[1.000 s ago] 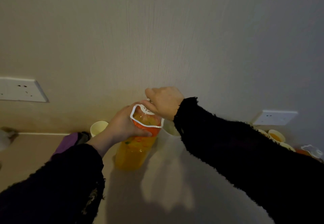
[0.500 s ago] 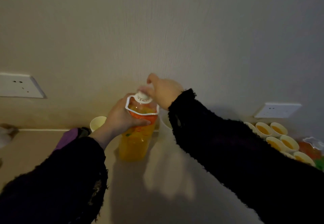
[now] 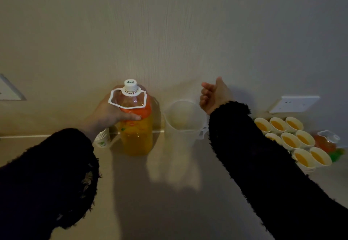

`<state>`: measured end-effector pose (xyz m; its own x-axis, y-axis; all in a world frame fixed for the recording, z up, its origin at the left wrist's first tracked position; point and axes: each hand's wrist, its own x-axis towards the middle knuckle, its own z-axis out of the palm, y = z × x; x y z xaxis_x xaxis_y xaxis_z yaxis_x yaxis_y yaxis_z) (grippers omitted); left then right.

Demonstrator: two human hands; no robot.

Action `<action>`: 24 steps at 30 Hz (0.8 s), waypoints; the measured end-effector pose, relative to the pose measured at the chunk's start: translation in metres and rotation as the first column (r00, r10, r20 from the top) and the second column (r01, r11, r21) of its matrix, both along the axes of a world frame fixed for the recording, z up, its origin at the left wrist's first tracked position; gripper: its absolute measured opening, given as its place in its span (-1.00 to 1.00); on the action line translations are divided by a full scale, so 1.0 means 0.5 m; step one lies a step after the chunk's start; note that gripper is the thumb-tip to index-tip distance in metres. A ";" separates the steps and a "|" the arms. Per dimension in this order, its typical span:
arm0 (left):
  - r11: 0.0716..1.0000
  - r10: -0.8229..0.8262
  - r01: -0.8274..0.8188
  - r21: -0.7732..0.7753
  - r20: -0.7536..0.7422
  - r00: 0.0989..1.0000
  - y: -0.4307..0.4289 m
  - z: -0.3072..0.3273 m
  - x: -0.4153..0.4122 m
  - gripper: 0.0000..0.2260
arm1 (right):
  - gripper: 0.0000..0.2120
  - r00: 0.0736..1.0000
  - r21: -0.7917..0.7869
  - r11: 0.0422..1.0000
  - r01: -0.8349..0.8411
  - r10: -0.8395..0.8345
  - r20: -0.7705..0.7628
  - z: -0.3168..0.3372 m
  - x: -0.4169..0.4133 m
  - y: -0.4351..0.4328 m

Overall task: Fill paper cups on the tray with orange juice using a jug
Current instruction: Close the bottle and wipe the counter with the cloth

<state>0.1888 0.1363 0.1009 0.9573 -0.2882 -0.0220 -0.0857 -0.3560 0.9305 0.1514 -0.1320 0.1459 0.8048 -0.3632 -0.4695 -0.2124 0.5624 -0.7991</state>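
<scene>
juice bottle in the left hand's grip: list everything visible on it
The juice bottle is large and looks like clear plastic. Orange juice fills its lower body, and an orange label band wraps the shoulder. A white cap is on the neck, and a white carry loop hangs from the neck ring. It stands upright at the back of the counter, left of the translucent jug and apart from it. The left hand grips its shoulder; the right hand is off it.

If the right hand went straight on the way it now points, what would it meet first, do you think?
Most likely the wall, since the right hand points past the rim of the jug; depth is unclear.
</scene>
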 end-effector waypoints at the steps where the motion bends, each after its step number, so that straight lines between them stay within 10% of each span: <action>1: 1.000 0.001 -0.001 -0.004 0.002 1.000 -0.002 -0.003 0.000 -0.38 | -0.48 1.000 0.027 1.000 0.014 -0.014 -0.015 -0.010 -0.002 -0.002; 16: 0.998 0.063 -0.065 0.014 0.133 0.989 0.003 -0.030 -0.043 -0.31 | -0.50 0.998 0.006 1.000 0.019 -0.019 -0.067 -0.042 -0.033 0.037; 24: 0.869 0.249 -0.312 0.383 0.206 0.946 0.061 -0.081 -0.114 -0.29 | -0.52 0.984 -0.118 0.980 -0.162 0.168 0.050 -0.014 -0.078 0.122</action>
